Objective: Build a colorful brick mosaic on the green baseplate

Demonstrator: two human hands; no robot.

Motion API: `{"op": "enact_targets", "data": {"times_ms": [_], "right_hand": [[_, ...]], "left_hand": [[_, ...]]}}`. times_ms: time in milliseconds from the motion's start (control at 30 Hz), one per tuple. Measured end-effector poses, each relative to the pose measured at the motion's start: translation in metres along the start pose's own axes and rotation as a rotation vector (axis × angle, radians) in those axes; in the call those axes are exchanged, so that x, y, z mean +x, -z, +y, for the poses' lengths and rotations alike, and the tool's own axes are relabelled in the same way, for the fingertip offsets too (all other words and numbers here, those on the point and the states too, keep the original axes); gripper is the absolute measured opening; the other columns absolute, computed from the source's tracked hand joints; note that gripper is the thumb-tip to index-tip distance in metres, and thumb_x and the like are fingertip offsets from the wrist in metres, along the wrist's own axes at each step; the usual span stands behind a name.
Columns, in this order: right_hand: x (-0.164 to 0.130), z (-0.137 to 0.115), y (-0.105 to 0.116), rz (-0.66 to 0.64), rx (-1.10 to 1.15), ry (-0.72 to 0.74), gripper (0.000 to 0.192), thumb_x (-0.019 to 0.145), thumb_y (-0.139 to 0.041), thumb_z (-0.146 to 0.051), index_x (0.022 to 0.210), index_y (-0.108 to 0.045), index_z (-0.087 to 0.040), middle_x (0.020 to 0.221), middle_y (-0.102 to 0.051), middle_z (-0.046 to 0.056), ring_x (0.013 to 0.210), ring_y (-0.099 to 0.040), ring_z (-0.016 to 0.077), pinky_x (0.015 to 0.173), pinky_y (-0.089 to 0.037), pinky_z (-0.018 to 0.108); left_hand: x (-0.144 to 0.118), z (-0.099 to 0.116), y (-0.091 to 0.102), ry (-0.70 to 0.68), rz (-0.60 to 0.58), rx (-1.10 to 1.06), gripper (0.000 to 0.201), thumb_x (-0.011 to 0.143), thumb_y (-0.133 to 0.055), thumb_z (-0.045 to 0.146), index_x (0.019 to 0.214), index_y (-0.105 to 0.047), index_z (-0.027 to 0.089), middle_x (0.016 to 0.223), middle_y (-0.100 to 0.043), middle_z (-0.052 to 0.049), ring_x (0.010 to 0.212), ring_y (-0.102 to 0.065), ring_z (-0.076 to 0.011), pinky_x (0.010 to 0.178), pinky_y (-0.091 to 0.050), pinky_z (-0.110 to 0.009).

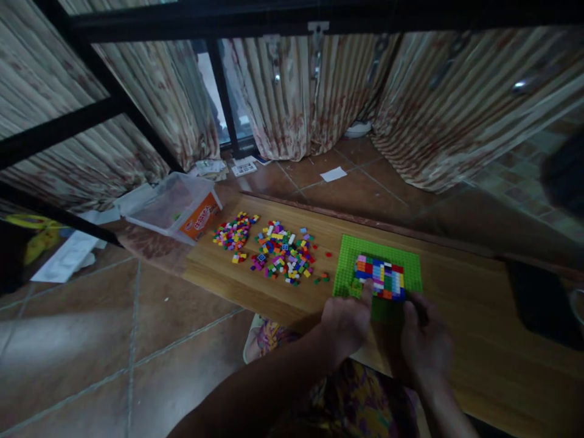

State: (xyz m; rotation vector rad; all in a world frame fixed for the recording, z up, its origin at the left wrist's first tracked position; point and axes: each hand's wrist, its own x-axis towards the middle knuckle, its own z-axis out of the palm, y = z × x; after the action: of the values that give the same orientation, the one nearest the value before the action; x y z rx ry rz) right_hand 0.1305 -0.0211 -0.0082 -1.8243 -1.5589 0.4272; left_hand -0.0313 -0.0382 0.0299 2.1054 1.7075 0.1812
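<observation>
A green studded baseplate (378, 246) lies on the wooden bench, with a block of multicoloured toy bricks (387, 280) built up on it. My left hand (349, 319) rests at its near left side. The index finger stretches onto the bricks and the other fingers are folded; I see nothing held. At the near right corner of the plate, my right hand (426, 337) is curled, thumb beside the fingers. Shadow hides whatever its fingertips hold, if anything. Loose bricks lie in a middle pile (287, 249) and a left pile (233, 232).
A clear plastic box (168, 204) with an orange label stands past the bench's left end. A dark flat object (542, 301) lies on the right of the bench (474, 359). Curtains (292, 97) hang behind. Paper (334, 174) lies on the tiled floor.
</observation>
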Motion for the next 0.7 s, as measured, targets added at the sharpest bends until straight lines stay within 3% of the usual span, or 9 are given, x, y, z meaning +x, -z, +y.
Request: {"op": "enact_targets", "data": {"times_ms": [167,267,333,400,500,700], "right_hand": [[-0.002,-0.025,0.006,0.07,-0.007,-0.041,0.049,0.088,-0.048,-0.05,0.116,-0.064,-0.013,0.106,-0.07,0.019,0.079,-0.066,0.0304,0.067,-0.049,0.041],[-0.009,-0.048,-0.002,0.075,0.061,0.099,0.047,0.088,-0.051,-0.051,0.114,-0.065,-0.015,0.108,-0.069,0.016,0.085,-0.066,0.0294,0.075,-0.049,0.041],[-0.017,-0.064,-0.013,0.024,0.132,0.205,0.043,0.088,-0.053,-0.049,0.113,-0.065,-0.017,0.109,-0.069,0.014,0.093,-0.065,0.0284,0.082,-0.049,0.042],[-0.024,-0.079,-0.026,-0.07,0.183,0.301,0.038,0.089,-0.053,-0.046,0.112,-0.065,-0.019,0.109,-0.068,0.011,0.098,-0.064,0.0265,0.087,-0.049,0.041],[-0.028,-0.101,-0.049,-0.226,0.197,0.425,0.03,0.092,-0.05,-0.04,0.11,-0.064,-0.021,0.109,-0.067,0.009,0.103,-0.062,0.0243,0.091,-0.048,0.041],[0.003,-0.144,-0.093,-0.32,0.14,0.565,0.024,0.092,-0.047,-0.03,0.104,-0.065,-0.02,0.104,-0.067,0.009,0.1,-0.061,0.0241,0.089,-0.048,0.04]], "left_hand": [[-0.008,-0.009,-0.009,-0.025,0.073,-0.032,0.073,0.087,-0.047,0.019,0.153,-0.017,0.014,0.076,-0.071,-0.009,0.064,-0.068,-0.024,0.054,-0.049,-0.031],[-0.024,-0.022,-0.005,-0.048,0.092,-0.078,0.074,0.087,-0.048,0.023,0.153,-0.014,0.015,0.083,-0.073,-0.01,0.067,-0.069,-0.0241,0.059,-0.053,-0.033],[-0.04,-0.035,0.001,-0.054,0.114,-0.172,0.066,0.089,-0.046,0.024,0.15,-0.023,0.015,0.093,-0.074,-0.011,0.075,-0.07,-0.0242,0.064,-0.055,-0.034],[-0.058,-0.053,0.008,-0.004,0.192,-0.299,0.049,0.093,-0.042,0.026,0.141,-0.039,0.019,0.105,-0.072,-0.01,0.089,-0.07,-0.023,0.075,-0.057,-0.033],[-0.083,-0.087,0.016,0.125,0.341,-0.414,0.039,0.094,-0.043,0.023,0.132,-0.048,0.022,0.117,-0.069,-0.008,0.103,-0.067,-0.0197,0.089,-0.053,-0.031],[-0.112,-0.151,0.026,0.432,0.526,-0.386,0.034,0.094,-0.045,0.023,0.127,-0.053,0.023,0.104,-0.07,-0.005,0.09,-0.069,-0.0173,0.08,-0.054,-0.028]]}}
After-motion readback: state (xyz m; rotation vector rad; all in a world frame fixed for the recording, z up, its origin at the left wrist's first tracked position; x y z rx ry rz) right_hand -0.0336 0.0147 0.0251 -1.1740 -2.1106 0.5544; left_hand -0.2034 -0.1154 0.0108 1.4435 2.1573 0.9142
